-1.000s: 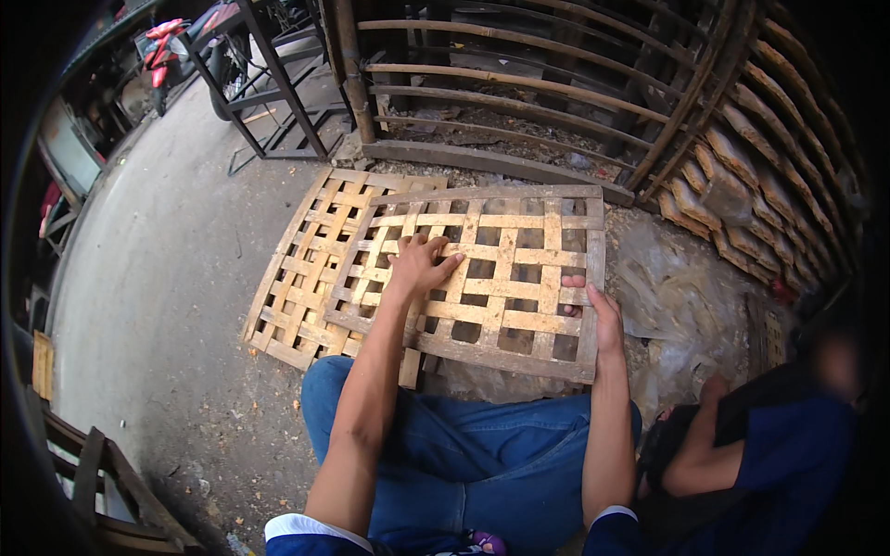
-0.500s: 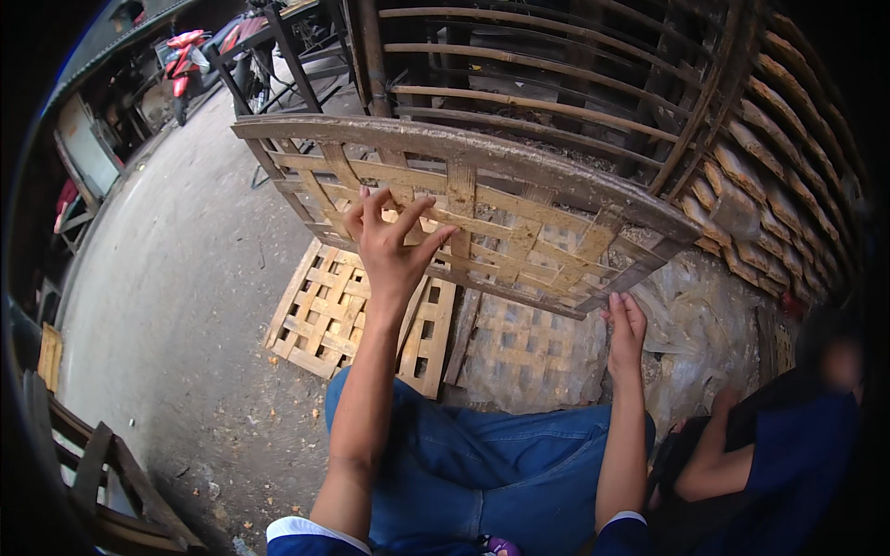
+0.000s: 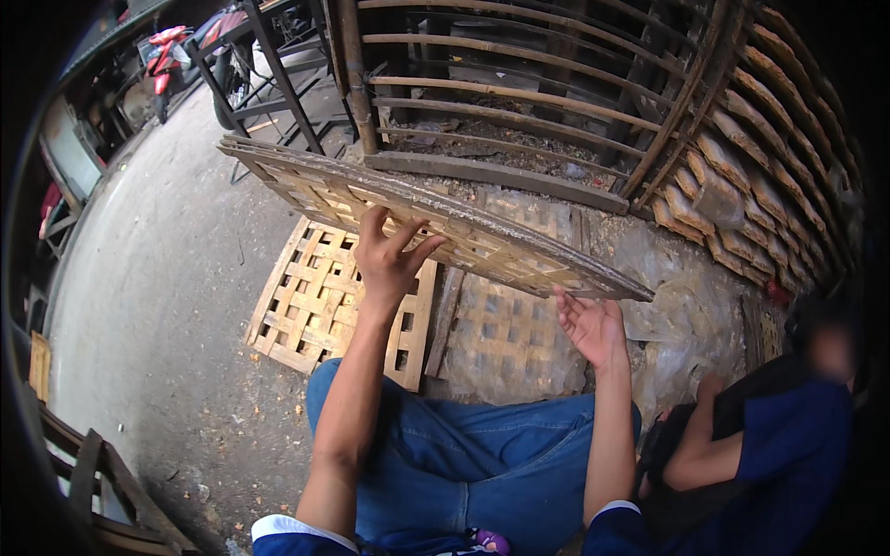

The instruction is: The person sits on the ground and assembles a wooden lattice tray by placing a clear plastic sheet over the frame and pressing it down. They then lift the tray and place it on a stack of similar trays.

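Note:
A framed woven bamboo panel (image 3: 477, 248) is held up in front of me, tilted, its dark wooden edge facing upward. My left hand (image 3: 387, 259) is at its near face, with bent fingers hooked at the lattice and the thumb apart. At the panel's lower right edge, my right hand (image 3: 591, 322) has its palm turned up and fingers extended, fingertips at the rim. Below on the ground lies a pale woven lattice panel (image 3: 311, 292). Beside it, another lattice (image 3: 510, 334) lies under clear plastic sheeting.
A slatted bamboo rack (image 3: 510, 79) stands ahead. Stacked lattice trays with pale brown slabs (image 3: 732, 185) rise on the right. Another person in a dark blue shirt (image 3: 793, 435) sits at lower right. A red motorbike (image 3: 165, 56) is parked far left. Wooden frames (image 3: 102, 482) stand at lower left.
The panel has tipped from nearly upright to a flatter slant, its right end lower and closer. My right hand has turned palm-up and opened, shifting left along the edge. My left hand stays at the lattice.

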A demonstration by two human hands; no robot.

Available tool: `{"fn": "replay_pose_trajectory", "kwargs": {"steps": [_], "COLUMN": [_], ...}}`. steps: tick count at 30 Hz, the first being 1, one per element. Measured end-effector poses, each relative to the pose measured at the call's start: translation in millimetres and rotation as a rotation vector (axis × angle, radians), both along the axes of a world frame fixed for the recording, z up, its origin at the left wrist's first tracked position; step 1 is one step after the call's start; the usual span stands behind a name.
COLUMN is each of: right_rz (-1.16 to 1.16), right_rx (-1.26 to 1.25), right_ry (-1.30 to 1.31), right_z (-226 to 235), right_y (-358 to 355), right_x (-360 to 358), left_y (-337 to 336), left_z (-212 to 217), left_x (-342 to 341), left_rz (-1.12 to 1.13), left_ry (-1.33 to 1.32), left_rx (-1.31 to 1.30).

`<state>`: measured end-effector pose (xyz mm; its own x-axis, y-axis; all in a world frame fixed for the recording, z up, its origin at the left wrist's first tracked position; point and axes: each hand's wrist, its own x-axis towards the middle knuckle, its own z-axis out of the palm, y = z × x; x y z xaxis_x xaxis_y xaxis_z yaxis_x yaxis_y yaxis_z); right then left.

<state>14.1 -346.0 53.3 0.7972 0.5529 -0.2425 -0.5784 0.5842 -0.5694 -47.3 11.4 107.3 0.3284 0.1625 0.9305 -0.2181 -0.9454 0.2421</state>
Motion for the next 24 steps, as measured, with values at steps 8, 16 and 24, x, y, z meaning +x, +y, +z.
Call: {"fn": "replay_pose_trajectory", "kwargs": {"steps": [8,16,24], "right_rz": [-0.139,-0.227,-0.277], "right_rx": [-0.221,-0.144,-0.163], "right_ry": [-0.192,-0.174,-0.131], "right_z": [29.9,9.5,20.7], "right_y": [29.9,27.6,28.8], "right_x": [-18.4,-6.5,-9.1], "left_y": [-0.1,6.0,55.9], "left_z": [-50.7,-37.2,-26.8], "left_x": [10.8,3.6,-20.0], "left_rz": [-0.036,-0.465,-0.312], "left_ry": [0.241,0.990,1.326], "left_rx": [-0.289,-0.703,-0.351]}}
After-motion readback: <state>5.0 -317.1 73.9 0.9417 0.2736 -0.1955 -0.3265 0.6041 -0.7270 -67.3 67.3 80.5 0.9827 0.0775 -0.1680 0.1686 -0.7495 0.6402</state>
